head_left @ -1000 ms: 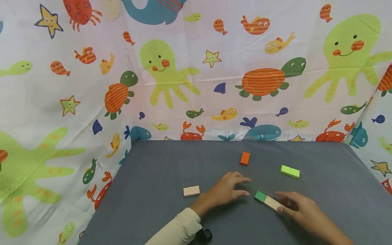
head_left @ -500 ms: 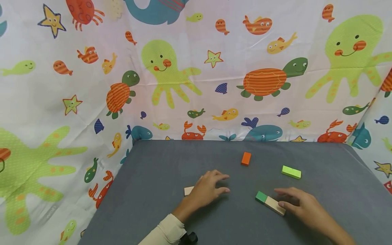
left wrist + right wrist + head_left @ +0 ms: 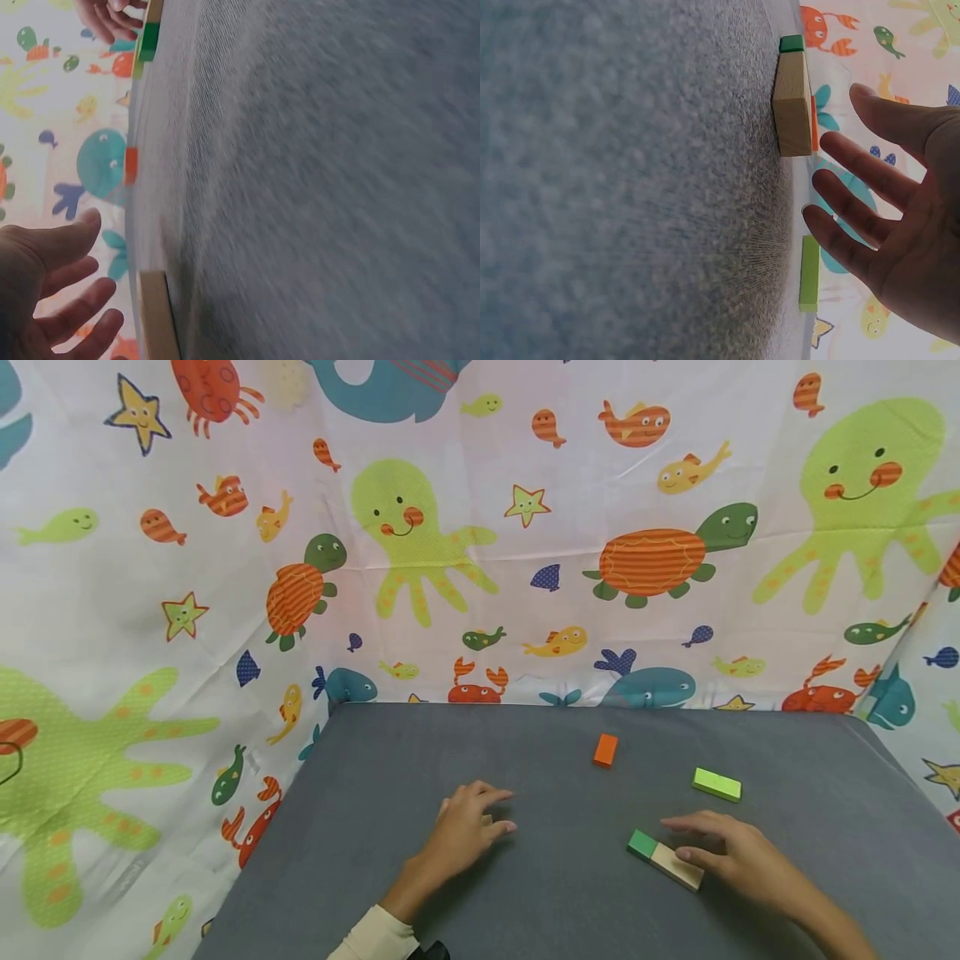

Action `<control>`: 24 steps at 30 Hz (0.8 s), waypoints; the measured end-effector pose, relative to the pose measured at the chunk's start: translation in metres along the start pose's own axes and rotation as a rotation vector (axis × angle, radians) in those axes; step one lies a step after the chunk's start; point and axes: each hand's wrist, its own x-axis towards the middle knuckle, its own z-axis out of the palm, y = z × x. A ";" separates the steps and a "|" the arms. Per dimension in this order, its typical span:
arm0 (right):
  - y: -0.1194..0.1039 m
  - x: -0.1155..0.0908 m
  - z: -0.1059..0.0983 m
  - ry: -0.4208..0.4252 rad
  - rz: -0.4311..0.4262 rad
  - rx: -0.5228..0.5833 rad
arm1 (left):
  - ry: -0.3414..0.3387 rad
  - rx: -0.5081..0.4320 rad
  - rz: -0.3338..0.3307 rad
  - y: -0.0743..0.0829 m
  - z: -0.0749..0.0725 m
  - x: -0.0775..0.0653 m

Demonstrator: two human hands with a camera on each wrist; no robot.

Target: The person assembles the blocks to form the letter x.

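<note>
My left hand (image 3: pixel 459 835) hovers over the left half of the table, its fingers spread and holding nothing. A plain wooden block (image 3: pixel 157 315) lies beside it in the left wrist view; in the head view the hand hides that block. To the right, a second plain wooden block (image 3: pixel 677 867) lies end to end with a green block (image 3: pixel 642 844), forming a slanting row. My right hand (image 3: pixel 738 856) is just beside this row, thumb tip overlapping the wooden block in the head view. Its fingers are relaxed and apart in the right wrist view, with nothing between them.
An orange block (image 3: pixel 605 750) lies toward the back of the grey table (image 3: pixel 375 760). Nearer the right hand is a lime green block (image 3: pixel 717 784). A white curtain (image 3: pixel 465 435) printed with sea animals hangs behind the table and along its sides.
My left hand has moved left, away from the green and wooden row, and now covers the loose wooden block in the head view. The right hand has barely shifted; the blocks lie as before.
</note>
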 end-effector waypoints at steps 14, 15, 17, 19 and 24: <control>0.005 0.013 0.000 -0.108 -0.096 0.105 | -0.004 0.031 -0.114 -0.026 -0.017 -0.020; 0.005 0.014 0.000 -0.115 -0.089 0.107 | -0.008 0.031 -0.122 -0.027 -0.019 -0.020; 0.005 0.014 0.000 -0.132 -0.078 0.109 | -0.017 0.031 -0.138 -0.029 -0.021 -0.021; 0.005 0.015 0.001 -0.146 -0.073 0.111 | -0.029 0.029 -0.147 -0.030 -0.022 -0.023; 0.006 0.018 0.002 -0.154 -0.096 0.104 | -0.041 0.037 -0.152 -0.034 -0.023 -0.024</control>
